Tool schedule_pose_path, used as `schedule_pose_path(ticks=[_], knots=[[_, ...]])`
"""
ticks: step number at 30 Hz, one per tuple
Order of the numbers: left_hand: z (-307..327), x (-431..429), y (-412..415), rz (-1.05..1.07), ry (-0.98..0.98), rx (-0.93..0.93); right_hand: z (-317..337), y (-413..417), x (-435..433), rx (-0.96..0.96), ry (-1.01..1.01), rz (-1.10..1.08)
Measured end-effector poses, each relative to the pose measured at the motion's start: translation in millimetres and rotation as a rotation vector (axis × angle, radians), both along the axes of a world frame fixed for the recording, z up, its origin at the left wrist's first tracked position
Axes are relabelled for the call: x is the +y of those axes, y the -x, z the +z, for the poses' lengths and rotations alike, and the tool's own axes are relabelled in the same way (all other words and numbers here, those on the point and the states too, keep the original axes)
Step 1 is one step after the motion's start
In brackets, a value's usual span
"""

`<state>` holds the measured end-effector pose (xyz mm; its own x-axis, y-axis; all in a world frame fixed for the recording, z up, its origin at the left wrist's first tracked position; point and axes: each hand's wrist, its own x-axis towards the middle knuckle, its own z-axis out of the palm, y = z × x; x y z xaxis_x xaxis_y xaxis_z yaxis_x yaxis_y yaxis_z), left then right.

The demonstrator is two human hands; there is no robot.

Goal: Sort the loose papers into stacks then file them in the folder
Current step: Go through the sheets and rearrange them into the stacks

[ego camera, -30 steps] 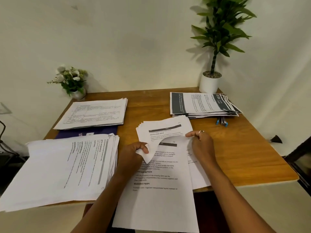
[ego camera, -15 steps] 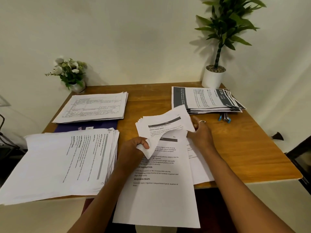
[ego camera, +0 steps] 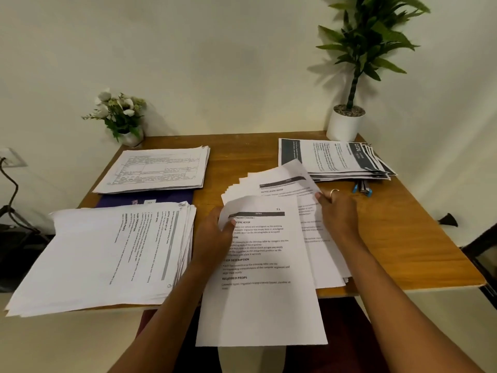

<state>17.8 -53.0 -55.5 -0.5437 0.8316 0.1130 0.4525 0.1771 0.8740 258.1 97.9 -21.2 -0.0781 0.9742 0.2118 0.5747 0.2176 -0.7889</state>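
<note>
Loose papers lie fanned at the counter front edge, overhanging it. Left hand fingers pinch the top sheet's corner; right hand fingers clamp the fanned sheets' right edge. Purple folder lies flat, partly under near-left stack and far-left stack; contents not visible. White pot holds a green plant.

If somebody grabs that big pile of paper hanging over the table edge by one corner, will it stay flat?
Probably not. The pile is loose sheets with fanned edges, so it would likely droop and slide apart. It looks thick, so probably heavy. The sheet the left hand holds already curls.
</note>
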Motion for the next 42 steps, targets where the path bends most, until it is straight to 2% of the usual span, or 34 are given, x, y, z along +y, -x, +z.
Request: schedule_pose_path(ticks=[3, 8, 16, 20, 24, 27, 30, 35, 38, 42], knots=[[0, 5, -1, 0.039, -0.016, -0.025, 5, -10, 1, -0.071, -0.149, 0.004], [-6, 10, -2, 0.083, -0.018, -0.003, 18, -7, -13, -0.152, -0.272, -0.003], [-9, 10, -3, 0.105, 0.000, 0.081, 68, -10, -33, -0.072, -0.498, 0.006], [-8, 11, -2, 0.093, -0.014, 0.049, 103, -1, -54, -0.230, -0.515, 0.292], [-5, 10, -2, 0.067, -0.059, 0.021, 129, 15, -89, -0.264, -0.548, 0.572], [-3, 8, -1, 0.047, -0.109, -0.001, 146, 23, -107, -0.219, -0.565, 0.668], [-7, 9, 0, 0.038, -0.156, 0.111, 158, 25, -115, -0.118, -0.575, 0.702], [-10, 10, 6, 0.080, 0.075, 0.162, 166, 22, -118, 0.002, -0.488, 0.656], [-4, 11, 2, 0.134, -0.054, 0.131, 173, 20, -121, 0.105, -0.530, 0.637], [-8, 9, 3, 0.090, 0.000, 0.139, 184, 22, -123, 0.220, -0.511, 0.652]])
